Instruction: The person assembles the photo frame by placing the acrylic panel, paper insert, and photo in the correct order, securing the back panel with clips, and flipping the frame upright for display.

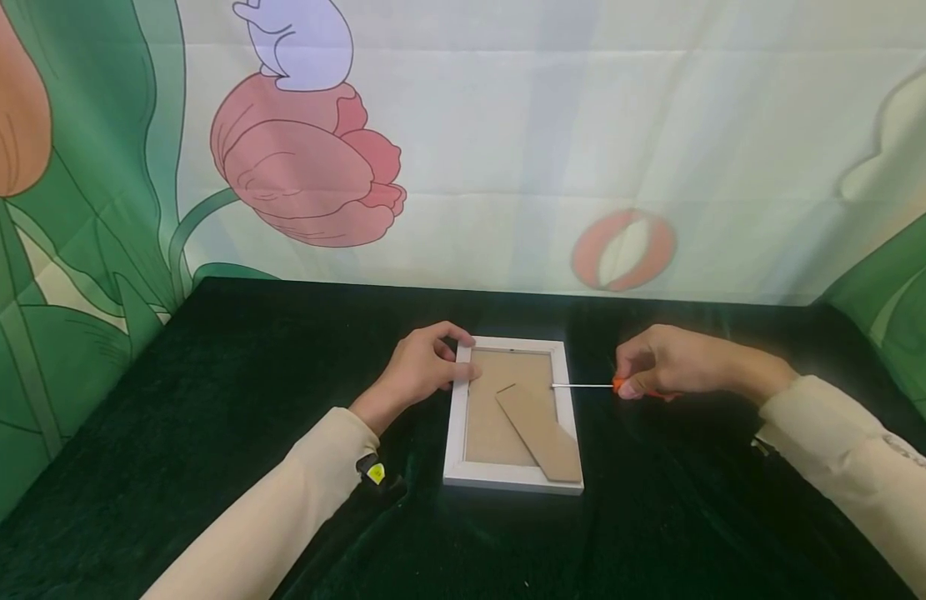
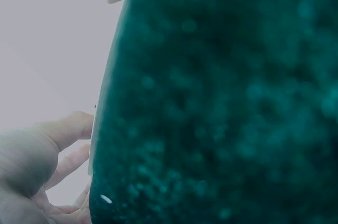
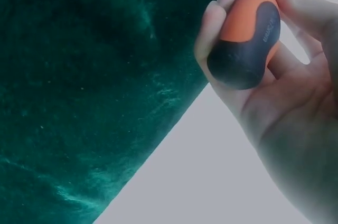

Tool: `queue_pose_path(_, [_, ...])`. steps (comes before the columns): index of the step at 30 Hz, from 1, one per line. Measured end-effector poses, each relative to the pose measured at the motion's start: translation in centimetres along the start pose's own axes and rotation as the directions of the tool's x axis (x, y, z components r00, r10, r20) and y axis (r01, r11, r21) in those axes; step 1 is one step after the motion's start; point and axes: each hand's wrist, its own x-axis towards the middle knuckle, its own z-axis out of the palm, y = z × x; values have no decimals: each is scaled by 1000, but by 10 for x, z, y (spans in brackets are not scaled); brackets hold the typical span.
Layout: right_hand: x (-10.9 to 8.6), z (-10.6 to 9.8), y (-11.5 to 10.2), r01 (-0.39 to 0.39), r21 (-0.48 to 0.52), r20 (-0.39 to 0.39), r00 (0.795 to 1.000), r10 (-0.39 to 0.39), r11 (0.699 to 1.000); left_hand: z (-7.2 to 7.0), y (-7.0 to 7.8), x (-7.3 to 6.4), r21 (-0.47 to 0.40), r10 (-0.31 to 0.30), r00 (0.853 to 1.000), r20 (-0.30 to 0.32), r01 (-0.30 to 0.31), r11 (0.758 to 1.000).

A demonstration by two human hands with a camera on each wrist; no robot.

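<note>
A white photo frame (image 1: 455, 433) lies back side up on dark green cloth, its brown backing board (image 1: 487, 429) and slanted easel stand (image 1: 545, 446) showing. My left hand (image 1: 410, 367) holds the frame's upper left side, thumb on the border and another finger at the corner. In my right hand (image 1: 676, 358) is a screwdriver (image 1: 584, 386); its metal shaft reaches left to the inner edge of the frame's right border. The right wrist view shows the fingers round its orange and black handle (image 3: 243, 28). Whether the tip touches a tab there is too small to tell.
Dark green cloth (image 1: 245, 433) covers the table around the frame. Behind the table hangs a printed curtain (image 1: 493, 150) with flowers and leaves. A black band with a yellow piece (image 1: 375, 472) sits at the left sleeve cuff.
</note>
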Motion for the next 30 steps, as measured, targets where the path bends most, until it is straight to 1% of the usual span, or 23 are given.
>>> queue_pose_path(9, [4, -8, -9, -16, -21, 46, 999, 17, 1000, 0, -1, 1, 3, -4, 1000, 1, 4, 1000])
queue_pose_path(17, [4, -13, -17, -16, -54, 59, 998, 19, 998, -1, 1, 0, 1, -3, 1000, 2, 3, 1000])
queue_pose_path(23, [5, -18, -26, -30, -70, 82, 996, 36, 997, 0, 2, 0, -2, -3, 1000, 3, 3, 1000])
queue_pose_path(30, [8, -22, -34, -28, -105, 100, 994, 38, 994, 0, 1, 0, 2, -7, 1000, 1, 7, 1000])
